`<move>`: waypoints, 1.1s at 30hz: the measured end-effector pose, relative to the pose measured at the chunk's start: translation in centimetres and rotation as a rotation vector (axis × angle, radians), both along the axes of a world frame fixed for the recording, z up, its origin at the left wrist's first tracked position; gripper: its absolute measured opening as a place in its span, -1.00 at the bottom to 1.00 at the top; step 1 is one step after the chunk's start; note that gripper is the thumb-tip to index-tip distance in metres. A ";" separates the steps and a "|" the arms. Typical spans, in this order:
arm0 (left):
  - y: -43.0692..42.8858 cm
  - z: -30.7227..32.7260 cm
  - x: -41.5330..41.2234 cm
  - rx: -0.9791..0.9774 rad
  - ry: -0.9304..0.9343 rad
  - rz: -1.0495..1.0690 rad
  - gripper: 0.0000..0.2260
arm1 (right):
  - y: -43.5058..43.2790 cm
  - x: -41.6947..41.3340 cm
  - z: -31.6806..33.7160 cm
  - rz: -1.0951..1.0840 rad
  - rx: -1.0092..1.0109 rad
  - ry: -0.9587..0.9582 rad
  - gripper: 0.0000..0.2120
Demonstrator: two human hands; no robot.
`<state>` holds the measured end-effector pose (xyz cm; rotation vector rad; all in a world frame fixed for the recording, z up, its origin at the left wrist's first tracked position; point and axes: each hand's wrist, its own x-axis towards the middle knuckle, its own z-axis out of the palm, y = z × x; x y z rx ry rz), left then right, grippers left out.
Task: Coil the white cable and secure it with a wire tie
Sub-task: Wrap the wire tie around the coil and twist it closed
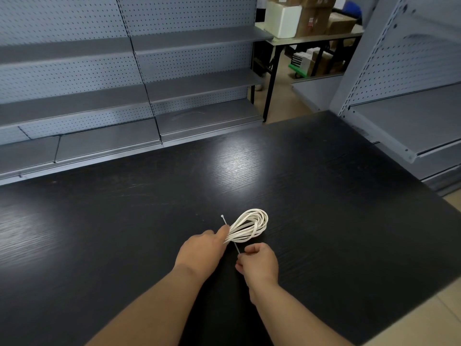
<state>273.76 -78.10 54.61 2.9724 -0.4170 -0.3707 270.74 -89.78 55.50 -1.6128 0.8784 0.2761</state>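
The left hand (203,250) gripped the coiled white cable (252,224) at its neck. The thin white plastic wire tie (223,219) crossed there, its tail pinched by the right hand (258,264).

This is looking like a shop or its stockroom: grey metal shelving (197,83) with perforated back panels (74,71) is standing behind the black bench (249,176), a second unit (409,116) is standing at the right, and cardboard boxes (315,20) are sitting on a table (311,40) further back.
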 end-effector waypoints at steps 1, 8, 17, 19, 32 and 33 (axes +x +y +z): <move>0.0 0.1 0.0 -0.005 0.000 0.003 -0.70 | 0.0 0.0 -0.1 -0.004 -0.007 -0.002 -0.84; 0.0 0.2 -0.1 -0.015 -0.005 0.011 -0.68 | 0.2 -0.2 -0.1 0.011 -0.066 -0.036 -0.74; 0.0 0.0 -0.3 -0.006 -0.001 0.016 -0.69 | 0.2 -0.4 -0.2 0.053 -0.159 -0.048 -0.71; -0.1 -0.1 -0.3 -0.005 0.003 0.016 -0.66 | 0.2 -0.4 -0.2 0.062 -0.171 -0.044 -0.73; 0.2 -0.8 -0.2 0.012 0.020 0.001 -0.71 | 0.3 -0.3 -0.2 0.129 -0.250 -0.064 -0.74; 0.2 -0.8 -0.2 0.019 0.017 -0.002 -0.71 | 0.3 -0.3 -0.2 0.135 -0.249 -0.065 -0.75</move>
